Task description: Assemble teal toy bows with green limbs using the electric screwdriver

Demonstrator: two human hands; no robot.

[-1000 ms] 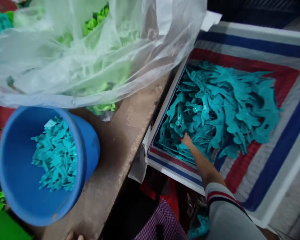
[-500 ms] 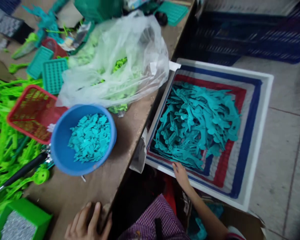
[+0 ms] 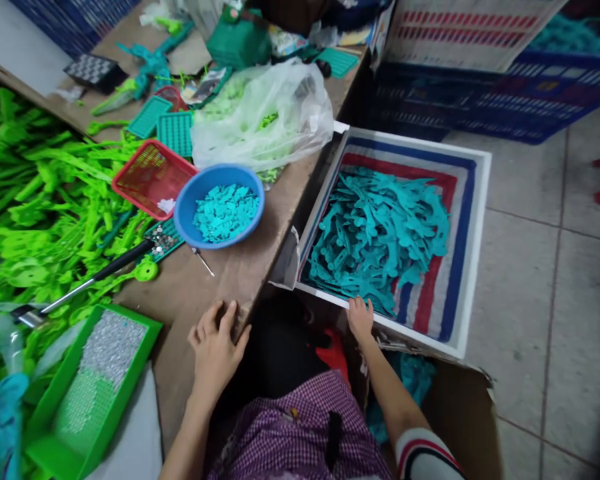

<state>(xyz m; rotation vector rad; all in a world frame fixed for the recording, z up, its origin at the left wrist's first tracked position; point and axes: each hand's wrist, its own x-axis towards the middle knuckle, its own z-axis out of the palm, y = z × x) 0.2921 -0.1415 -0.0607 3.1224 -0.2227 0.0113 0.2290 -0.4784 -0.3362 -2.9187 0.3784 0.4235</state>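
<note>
My right hand [image 3: 361, 318] grips the near rim of a white box [image 3: 480, 220] lined with red, white and blue striped sacking. A heap of teal plastic pieces [image 3: 380, 237] fills the box. My left hand [image 3: 216, 339] lies flat on the near edge of the brown table [image 3: 235, 273], fingers spread, holding nothing. A blue bowl [image 3: 187, 207] with small teal pieces [image 3: 226, 211] stands on the table ahead of my left hand.
A red basket [image 3: 150, 175] sits beside the bowl, a clear plastic bag [image 3: 265, 120] of green parts behind it. Bright green plastic parts [image 3: 35, 193] cover the left side. A green tray [image 3: 93, 373] lies at near left. A cardboard box [image 3: 460, 413] stands under the white box; blue crates [image 3: 480, 100] behind.
The view has pulled back and up. My right hand came out of the teal heap to the box's near rim. My left hand moved further onto the table edge.
</note>
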